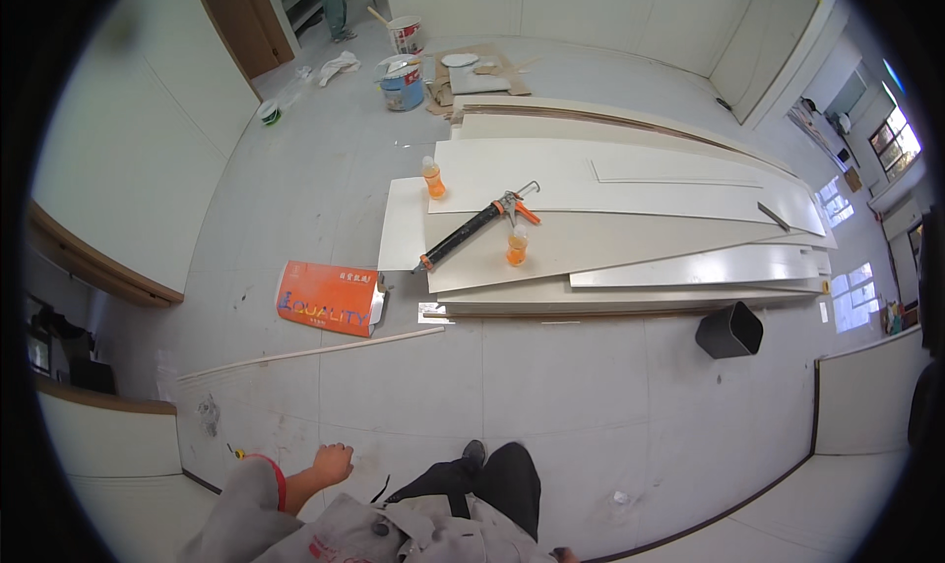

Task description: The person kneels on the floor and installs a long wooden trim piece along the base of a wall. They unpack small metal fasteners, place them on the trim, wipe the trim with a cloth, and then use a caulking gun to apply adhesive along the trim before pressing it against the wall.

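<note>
My left hand (pixel 335 462) hangs at my side above the floor, its fingers curled in, with nothing seen in it. Of my right hand (pixel 565 555) only a small part shows at the lower edge, and its fingers are hidden. Ahead lies a stack of long white panels (pixel 679 184). A black caulking gun (pixel 477 230) with an orange trigger rests across the panels. Beside it stand two bottles of orange liquid, one nearer bottle (pixel 517 249) and one farther bottle (pixel 434 181). Both hands are apart from these things.
An orange cardboard box (pixel 330 295) lies left of the stack, near a thin strip (pixel 315 354). A dark bin (pixel 729 331) stands in front at the right. Farther back are a blue bucket (pixel 401 86), a white bucket (pixel 406 35) and a person's legs (pixel 335 12).
</note>
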`<state>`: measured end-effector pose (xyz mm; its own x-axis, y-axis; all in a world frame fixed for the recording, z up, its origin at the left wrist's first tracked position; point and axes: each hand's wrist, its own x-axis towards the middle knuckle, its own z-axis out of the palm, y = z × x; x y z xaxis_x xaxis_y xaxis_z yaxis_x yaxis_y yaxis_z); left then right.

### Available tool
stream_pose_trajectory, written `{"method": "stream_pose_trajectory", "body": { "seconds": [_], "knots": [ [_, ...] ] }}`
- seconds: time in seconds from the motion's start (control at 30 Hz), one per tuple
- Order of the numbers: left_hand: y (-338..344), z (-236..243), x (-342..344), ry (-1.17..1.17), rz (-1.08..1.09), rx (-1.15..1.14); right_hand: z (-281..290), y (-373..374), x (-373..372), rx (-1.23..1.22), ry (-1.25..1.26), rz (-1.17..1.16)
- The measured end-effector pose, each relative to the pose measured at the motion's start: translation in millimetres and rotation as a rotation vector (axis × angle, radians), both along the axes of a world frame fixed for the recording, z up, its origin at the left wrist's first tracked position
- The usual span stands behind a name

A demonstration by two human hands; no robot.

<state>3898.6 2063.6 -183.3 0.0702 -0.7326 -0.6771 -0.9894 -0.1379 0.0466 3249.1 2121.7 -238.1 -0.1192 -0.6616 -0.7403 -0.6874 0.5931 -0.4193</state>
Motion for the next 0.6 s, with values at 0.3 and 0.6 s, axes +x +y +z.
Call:
{"method": "stream_pose_trajectory", "body": {
  "seconds": [0.3,0.6],
  "knots": [
    [-224,-40,6,0.089,0.478,-0.231,9,-399,59,0.119,-0.186,-0.127],
    [-589,-180,26,0.284,0.542,-0.47,34,-569,54,0.218,-0.098,0.006]
  ]
}}
